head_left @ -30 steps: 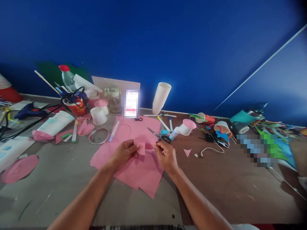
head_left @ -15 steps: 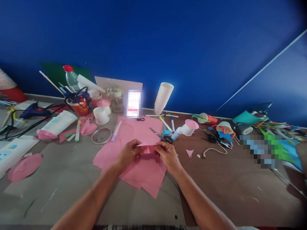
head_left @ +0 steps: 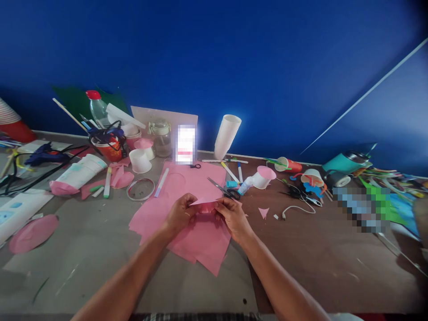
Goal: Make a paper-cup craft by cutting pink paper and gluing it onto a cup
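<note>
The left hand point(head_left: 182, 214) and right hand point(head_left: 233, 216) pinch opposite ends of a small pink paper piece point(head_left: 207, 201) between thumbs and fingertips, raised over overlapping pink sheets point(head_left: 200, 243). The piece looks thin, matte and bent, its upper edge a pale, crisp line; part of it is hidden by the fingers. Pulling the hands apart unevenly could tear it, and pressing too hard could leave a crooked crease. If dropped, it could be lost against the same-coloured sheets.

At 1 o'clock, just beyond the right hand, lie black-handled scissors point(head_left: 224, 189) with slim metal blades; a knuckle swung forward could knock them or meet an edge. Next to them are a stubby turquoise cap point(head_left: 231, 183) and, at 2 o'clock, a pale-blue tube point(head_left: 246, 186) on its side, which a bump could roll. Further along stands a white paper cup point(head_left: 262, 182) topped with a pink disc. A pointed pink scrap point(head_left: 264, 213) sits at 3 o'clock, light enough to be swept away by a sleeve.

At 10 o'clock a shiny tape ring point(head_left: 141, 199) lies flat on the smooth, scuffed tabletop point(head_left: 187, 290). Toward 12:30, a tall stack of ribbed white cups point(head_left: 227, 138) leans, so a jolt could topple it.
</note>
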The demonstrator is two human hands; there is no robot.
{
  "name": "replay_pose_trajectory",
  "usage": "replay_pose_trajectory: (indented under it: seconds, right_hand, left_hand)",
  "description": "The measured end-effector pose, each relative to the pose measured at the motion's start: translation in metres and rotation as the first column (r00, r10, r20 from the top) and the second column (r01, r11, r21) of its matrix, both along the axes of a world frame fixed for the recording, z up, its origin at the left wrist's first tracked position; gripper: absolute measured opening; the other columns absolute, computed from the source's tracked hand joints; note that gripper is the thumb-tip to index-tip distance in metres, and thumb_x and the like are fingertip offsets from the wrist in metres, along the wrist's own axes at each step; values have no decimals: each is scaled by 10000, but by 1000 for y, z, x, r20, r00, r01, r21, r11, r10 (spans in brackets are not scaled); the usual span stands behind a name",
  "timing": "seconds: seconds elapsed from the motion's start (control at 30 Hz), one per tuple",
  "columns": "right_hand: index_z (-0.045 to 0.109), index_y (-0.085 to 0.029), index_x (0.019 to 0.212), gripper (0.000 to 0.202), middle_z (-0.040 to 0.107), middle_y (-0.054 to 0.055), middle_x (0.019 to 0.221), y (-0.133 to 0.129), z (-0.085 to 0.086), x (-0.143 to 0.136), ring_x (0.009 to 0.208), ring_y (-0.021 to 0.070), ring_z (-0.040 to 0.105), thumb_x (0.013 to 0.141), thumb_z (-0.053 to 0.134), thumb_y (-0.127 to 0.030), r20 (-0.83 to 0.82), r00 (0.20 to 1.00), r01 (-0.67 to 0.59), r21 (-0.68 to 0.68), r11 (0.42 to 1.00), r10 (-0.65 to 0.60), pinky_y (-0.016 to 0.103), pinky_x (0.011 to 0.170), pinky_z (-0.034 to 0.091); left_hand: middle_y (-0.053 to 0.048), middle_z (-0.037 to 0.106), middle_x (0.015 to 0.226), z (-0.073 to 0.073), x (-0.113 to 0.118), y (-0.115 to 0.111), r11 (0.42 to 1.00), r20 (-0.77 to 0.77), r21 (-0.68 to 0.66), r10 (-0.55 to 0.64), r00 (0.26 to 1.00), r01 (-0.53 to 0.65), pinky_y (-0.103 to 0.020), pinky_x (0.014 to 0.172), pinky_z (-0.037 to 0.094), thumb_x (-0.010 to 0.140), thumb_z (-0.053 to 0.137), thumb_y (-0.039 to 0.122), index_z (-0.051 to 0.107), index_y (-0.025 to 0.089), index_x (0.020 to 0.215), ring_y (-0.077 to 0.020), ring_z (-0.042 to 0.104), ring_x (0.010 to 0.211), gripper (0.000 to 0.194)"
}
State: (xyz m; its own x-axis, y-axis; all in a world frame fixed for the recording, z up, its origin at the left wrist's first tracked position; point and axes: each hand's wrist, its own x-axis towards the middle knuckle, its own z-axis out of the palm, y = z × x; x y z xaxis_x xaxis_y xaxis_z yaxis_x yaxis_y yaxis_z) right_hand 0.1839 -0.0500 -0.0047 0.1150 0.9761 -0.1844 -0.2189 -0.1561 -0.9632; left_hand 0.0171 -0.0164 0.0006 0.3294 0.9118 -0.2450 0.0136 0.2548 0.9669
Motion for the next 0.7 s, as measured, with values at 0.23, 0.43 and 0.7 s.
replay_pose_trajectory:
  seconds: [0.23, 0.43, 0.7]
  right_hand:
    - [609, -177, 670, 378, 594, -20, 576, -2, 3, 1, 483, 96, 472, 612, 776, -511, 34, 999, -39, -11, 999, 39, 240, 494, 369]
    - [532, -195, 634, 371, 442, -56, 559, -10, 12, -5, 522, 95, 379, 701, 701, -518, 361, 926, -139, 57, 989, 110, 239, 485, 293]
    - [486, -220, 583, 260, 416, -43, 510, -11, 11, -13, 493, 106, 350, 770, 597, -363, 570, 821, -106, 106, 989, 27, 259, 463, 268]
  left_hand:
    - [59, 494, 463, -3, 1, 1, 999, -24, 43, -15, 1000, 16, -224, 445, 339, 697, 708, 367, 628, 168, 753, -103, 456, 430, 222]
    - [40, 491, 494, 1, 2, 0, 1000, 27, 30, 2, 1000, -3, -235, 432, 322, 691, 725, 380, 675, 161, 729, -100, 435, 442, 228]
    - [36, 493, 494, 0, 6, -3, 997, 13, 75, -18, 1000, 17, -233, 429, 307, 697, 724, 368, 660, 177, 674, -100, 440, 444, 203]
